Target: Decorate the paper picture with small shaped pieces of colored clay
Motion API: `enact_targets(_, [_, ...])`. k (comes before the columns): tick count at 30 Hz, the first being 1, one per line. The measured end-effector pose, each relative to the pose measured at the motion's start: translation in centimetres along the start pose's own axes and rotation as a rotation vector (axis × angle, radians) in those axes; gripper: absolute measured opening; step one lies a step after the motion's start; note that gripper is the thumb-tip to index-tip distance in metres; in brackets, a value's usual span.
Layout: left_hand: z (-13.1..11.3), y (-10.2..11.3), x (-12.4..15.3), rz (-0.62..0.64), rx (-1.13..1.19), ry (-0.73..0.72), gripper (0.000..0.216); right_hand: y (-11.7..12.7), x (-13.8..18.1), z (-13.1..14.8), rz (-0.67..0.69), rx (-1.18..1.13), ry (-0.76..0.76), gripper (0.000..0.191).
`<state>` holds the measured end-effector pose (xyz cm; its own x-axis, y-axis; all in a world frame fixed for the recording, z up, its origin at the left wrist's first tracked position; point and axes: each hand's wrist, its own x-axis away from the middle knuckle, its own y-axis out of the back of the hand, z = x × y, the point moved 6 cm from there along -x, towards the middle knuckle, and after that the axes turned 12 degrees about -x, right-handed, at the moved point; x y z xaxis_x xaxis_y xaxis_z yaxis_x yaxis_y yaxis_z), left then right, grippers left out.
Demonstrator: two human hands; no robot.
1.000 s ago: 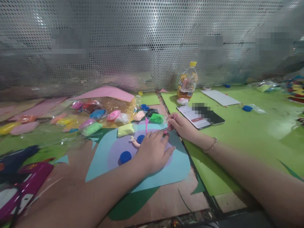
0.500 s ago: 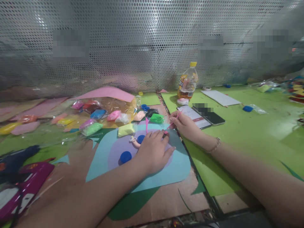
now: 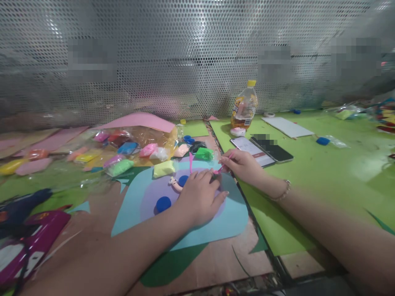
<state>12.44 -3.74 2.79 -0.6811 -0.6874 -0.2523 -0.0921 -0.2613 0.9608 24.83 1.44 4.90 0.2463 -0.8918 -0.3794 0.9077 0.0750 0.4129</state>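
Note:
My left hand [image 3: 200,197] lies palm down over a purple and light blue paper sheet [image 3: 132,205], thumb apart from the fingers. My right hand [image 3: 243,164] pinches a thin pink clay modelling tool [image 3: 220,167], its tip close to my left fingertips. What lies under those fingertips is mostly hidden. Left of my left hand, a small pale pink clay figure with eyes [image 3: 175,184] rests beside a blue disc [image 3: 183,181]. Nearer to me is another blue disc [image 3: 163,204]. A second pink tool [image 3: 191,163] lies past my left fingers.
Bags of coloured clay [image 3: 120,167] spread at the back left, with a green packet [image 3: 204,153] nearer. Two phones [image 3: 271,149] lie beyond my right hand, before a yellow-capped bottle [image 3: 245,107]. A magenta object [image 3: 46,234] is at left. A perforated metal panel [image 3: 197,53] stands behind.
My right hand has shifted slightly right and turned, and the pink tool now lies lower, its tip nearer my left fingertips. My left hand has stayed almost still.

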Motion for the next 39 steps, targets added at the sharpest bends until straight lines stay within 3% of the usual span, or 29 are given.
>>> enact_targets(11, [0.0, 0.0, 0.0, 0.005, -0.014, -0.007, 0.043, -0.2, 0.2, 0.3, 0.025, 0.051, 0.071, 0.027])
enact_targets(19, [0.0, -0.1, 0.0, 0.000, -0.005, 0.001, 0.043, -0.3, 0.3, 0.0, 0.010, -0.081, -0.035, 0.019])
enact_targets(26, [0.0, 0.0, 0.0, -0.005, -0.002, -0.006, 0.042, 0.0, 0.2, 0.6, -0.005, 0.057, 0.061, 0.023])
enact_targets(31, [0.0, 0.1, 0.0, -0.006, 0.007, 0.000, 0.042, -0.1, 0.2, 1.0, 0.014, 0.072, 0.120, 0.038])
enact_targets(39, [0.0, 0.0, 0.0, -0.001, 0.010, 0.000, 0.043, -0.2, 0.2, 1.0, 0.024, 0.080, 0.110, 0.037])
